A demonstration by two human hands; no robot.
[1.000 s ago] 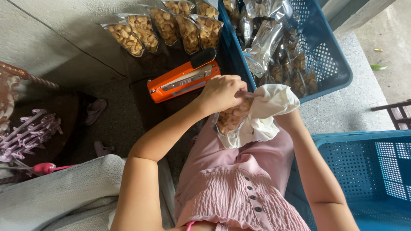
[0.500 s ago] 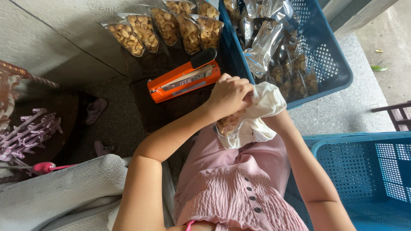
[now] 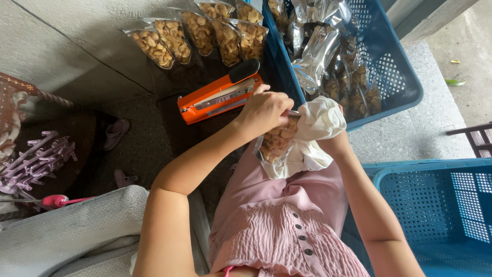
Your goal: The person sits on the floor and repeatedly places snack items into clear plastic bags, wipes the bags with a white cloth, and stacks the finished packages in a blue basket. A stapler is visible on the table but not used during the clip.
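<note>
Left hand (image 3: 264, 110) closed around the top of a clear snack pouch (image 3: 275, 143), fingers curled tight on its upper edge, held in front of the chest above the pink dress (image 3: 287, 225). Right hand (image 3: 335, 141) mostly hidden under a white cloth (image 3: 318, 123); it seems wrapped in the cloth and pressed to the pouch's right side, but finger spread cannot be told. Pouch's long axis runs near-to-far, slightly tilted, filled part hanging toward the body, top under the left fingers. Cloth touches the pouch on the right, so the left hand is the one on the pouch itself. Orange heat sealer (image 3: 220, 92) lies just beyond the left hand, long axis left to right, rising to the far right. Row of filled pouches (image 3: 200, 31) sits farther off. Blue crate (image 3: 394, 77) with foil bags far right; second blue crate (image 3: 435, 215) near right.
</note>
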